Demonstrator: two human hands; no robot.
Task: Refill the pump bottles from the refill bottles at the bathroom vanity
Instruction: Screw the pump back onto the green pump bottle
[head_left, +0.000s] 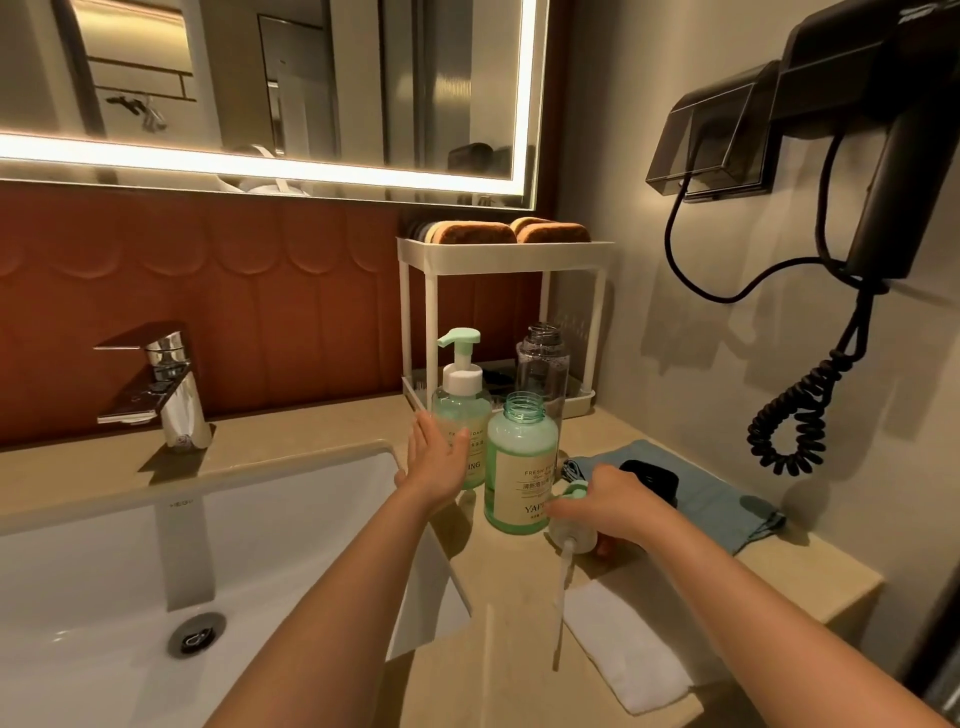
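The uncapped translucent green plastic bottle (519, 467), round-shouldered with a cream label and a threaded neck, stands on the beige stone counter (322, 431), filled nearly to the shoulder with pale green liquid. Just behind and left of it stands a matching green bottle with its white-and-mint pump head fitted (461, 410); directly behind it rises a tall clear uncapped bottle (543, 374), and beyond that a white two-tier plastic rack (498, 254) holding brown sponges. Right of the uncapped bottle lie a blue cloth (717, 499) and a folded white towel (623, 649). The left hand (434, 467) is spread wide, palm against the pump-fitted bottle. The right hand (615, 506) grips a removed pump head (569, 525), its long dip tube slanting down, beside the uncapped bottle's base.
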